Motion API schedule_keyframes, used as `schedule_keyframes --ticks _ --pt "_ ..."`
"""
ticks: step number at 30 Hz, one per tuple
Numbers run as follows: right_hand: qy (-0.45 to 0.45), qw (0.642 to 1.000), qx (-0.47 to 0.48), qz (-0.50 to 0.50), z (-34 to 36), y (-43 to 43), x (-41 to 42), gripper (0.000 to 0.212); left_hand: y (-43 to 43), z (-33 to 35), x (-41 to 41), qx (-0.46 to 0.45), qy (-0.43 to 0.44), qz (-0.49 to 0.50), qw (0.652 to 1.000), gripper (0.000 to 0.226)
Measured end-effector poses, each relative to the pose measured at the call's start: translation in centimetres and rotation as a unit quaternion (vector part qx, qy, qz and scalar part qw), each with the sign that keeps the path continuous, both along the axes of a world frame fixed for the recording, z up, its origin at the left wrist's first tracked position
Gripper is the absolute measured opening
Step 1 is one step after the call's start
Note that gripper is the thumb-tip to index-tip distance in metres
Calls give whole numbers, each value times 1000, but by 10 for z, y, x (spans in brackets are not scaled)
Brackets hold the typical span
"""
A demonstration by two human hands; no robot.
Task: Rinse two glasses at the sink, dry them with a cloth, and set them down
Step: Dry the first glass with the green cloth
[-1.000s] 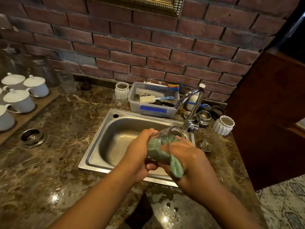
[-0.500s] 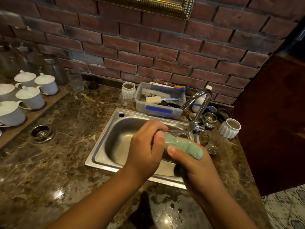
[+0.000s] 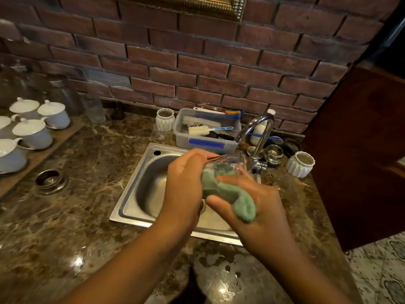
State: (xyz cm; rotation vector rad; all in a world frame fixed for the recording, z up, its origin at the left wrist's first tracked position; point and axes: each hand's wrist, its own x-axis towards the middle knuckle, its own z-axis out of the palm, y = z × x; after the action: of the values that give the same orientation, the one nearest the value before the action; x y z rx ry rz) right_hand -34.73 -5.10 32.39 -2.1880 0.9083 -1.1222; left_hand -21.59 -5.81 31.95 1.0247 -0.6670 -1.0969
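Note:
Over the steel sink (image 3: 140,172), my left hand (image 3: 186,183) grips a clear glass (image 3: 230,161) that lies on its side with its mouth toward my right. A green cloth (image 3: 228,191) is stuffed into the glass and trails out over my right hand (image 3: 258,207), which holds the cloth with fingers pushed toward the glass's mouth. A second small clear glass (image 3: 161,133) stands on the counter behind the sink, left of the plastic tub.
The chrome tap (image 3: 258,137) arches right behind the glass. A plastic tub (image 3: 206,137) of brushes sits behind the sink, with white ribbed pots (image 3: 300,164) beside it. Lidded white cups (image 3: 32,132) stand on a wooden board at left. The marble counter (image 3: 76,216) is wet.
The cloth has turned inside the glass: its loose end now hangs over my right hand. The glass has tipped more toward the tap. My head has shifted slightly.

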Motion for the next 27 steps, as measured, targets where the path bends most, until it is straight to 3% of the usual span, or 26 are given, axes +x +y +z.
schedule_keyframes --ticks 2,3,4,5,6,7,9,11,12,14,16,18,21,24,26,27 --pt "-138 977 165 -1 0 6 7 10 1 -8 5 -134 -215 56 966 31" --pt "-230 929 289 7 0 8 8 9 -1 -12 11 -198 -320 62 925 32" --pt "-316 857 407 23 -1 9 9 11 -3 -15 16 -254 -406 57 876 34" --pt "-370 798 474 29 -4 9 7 16 -6 -18 20 -293 -461 40 837 34" --pt "-382 779 496 28 -5 9 4 22 -8 -19 21 -308 -481 18 820 35" --pt "-366 793 486 22 -5 9 2 24 -9 -20 22 -298 -469 -5 831 35" --pt "-297 873 388 -4 -3 11 0 18 -6 -21 17 -227 -386 -53 892 34" --pt "-180 961 204 -45 4 12 -4 13 -1 -15 4 -122 -234 -97 960 29" --pt "-97 988 110 -59 4 11 -8 11 0 -11 -3 -63 -145 -111 981 27" --pt "79 993 -58 -70 5 10 -19 13 1 0 -7 53 -22 -125 990 28" --pt "215 959 -180 -44 8 9 -30 14 1 10 -5 151 44 -167 973 22" --pt "255 937 -238 -24 11 9 -33 14 1 17 -2 187 84 -197 959 25" --pt "184 956 -225 -46 16 8 -22 7 -1 20 -4 115 69 -116 984 22" --pt "14 995 -71 -66 15 13 -4 15 2 20 -8 -54 -78 -5 995 33" --pt "-162 981 103 -32 15 19 5 11 2 13 -1 -196 -263 60 943 33" --pt "-257 942 218 -10 16 20 8 11 0 11 6 -259 -347 71 899 33"
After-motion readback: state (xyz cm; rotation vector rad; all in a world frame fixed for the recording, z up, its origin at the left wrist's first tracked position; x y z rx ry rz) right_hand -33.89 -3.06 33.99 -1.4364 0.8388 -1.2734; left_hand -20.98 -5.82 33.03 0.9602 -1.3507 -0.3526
